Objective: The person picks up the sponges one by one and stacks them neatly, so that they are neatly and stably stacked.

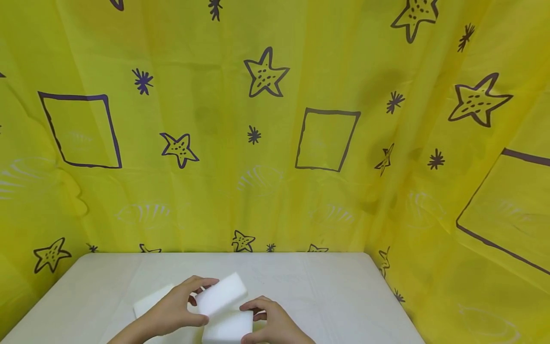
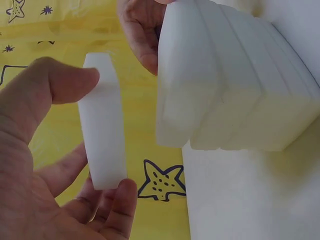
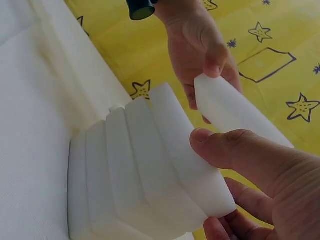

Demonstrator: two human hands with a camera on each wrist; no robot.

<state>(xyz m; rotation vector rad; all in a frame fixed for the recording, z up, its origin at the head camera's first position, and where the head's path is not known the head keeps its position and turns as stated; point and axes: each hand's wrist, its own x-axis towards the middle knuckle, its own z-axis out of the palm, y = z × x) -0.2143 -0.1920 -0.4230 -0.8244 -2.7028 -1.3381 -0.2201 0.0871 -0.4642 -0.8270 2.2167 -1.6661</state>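
My left hand (image 1: pixel 176 306) pinches a white sponge block (image 1: pixel 222 294) between thumb and fingertips, holding it tilted above a stack. In the left wrist view this sponge (image 2: pixel 102 125) shows its narrow side, apart from the stack. The stack (image 3: pixel 125 165) is several similar white sponges laid flat on one another, their edges slightly uneven. My right hand (image 1: pixel 272 322) grips the right end of the top sponge (image 3: pixel 185 150), thumb on its upper face and fingers curled at its lower edge.
Another white block (image 1: pixel 152 300) lies on the white table (image 1: pixel 326 296), partly hidden behind the left forearm. A yellow curtain (image 1: pixel 206 191) printed with stars and squares hangs along the table's back and sides. A dark band (image 3: pixel 141 10) shows near the left wrist.
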